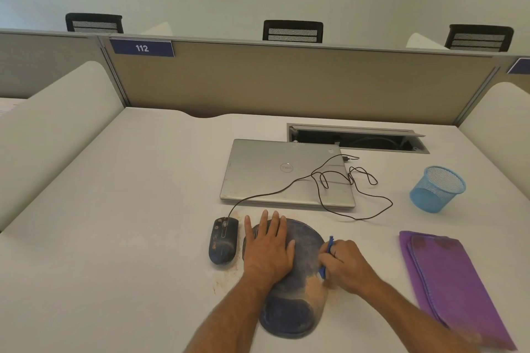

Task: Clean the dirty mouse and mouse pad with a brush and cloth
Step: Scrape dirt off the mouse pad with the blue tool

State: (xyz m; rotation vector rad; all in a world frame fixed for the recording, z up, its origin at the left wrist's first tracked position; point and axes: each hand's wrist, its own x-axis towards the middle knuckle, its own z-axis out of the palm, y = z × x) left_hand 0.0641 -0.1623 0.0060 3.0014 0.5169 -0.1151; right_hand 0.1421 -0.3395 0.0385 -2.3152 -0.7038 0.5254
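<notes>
We've got a blue mesh bin [437, 188] on its side at the desk's [129, 223] right, and we can't see anything inside it. Our left hand [268, 249] lies flat, fingers straight and spread, pressing the dirty mouse pad [292, 295]. Our right hand [345, 264] curls tight around a blue brush [327, 256] at the pad's right edge. The grimy mouse [223, 241] sits just left of the pad, purple cloth [447, 275] off right.

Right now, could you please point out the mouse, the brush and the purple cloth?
mouse [223, 241], head view, middle of its dirty top.
brush [329, 245], head view, blue handle above the right hand.
purple cloth [447, 281], head view, centre of the folded cloth.
</notes>
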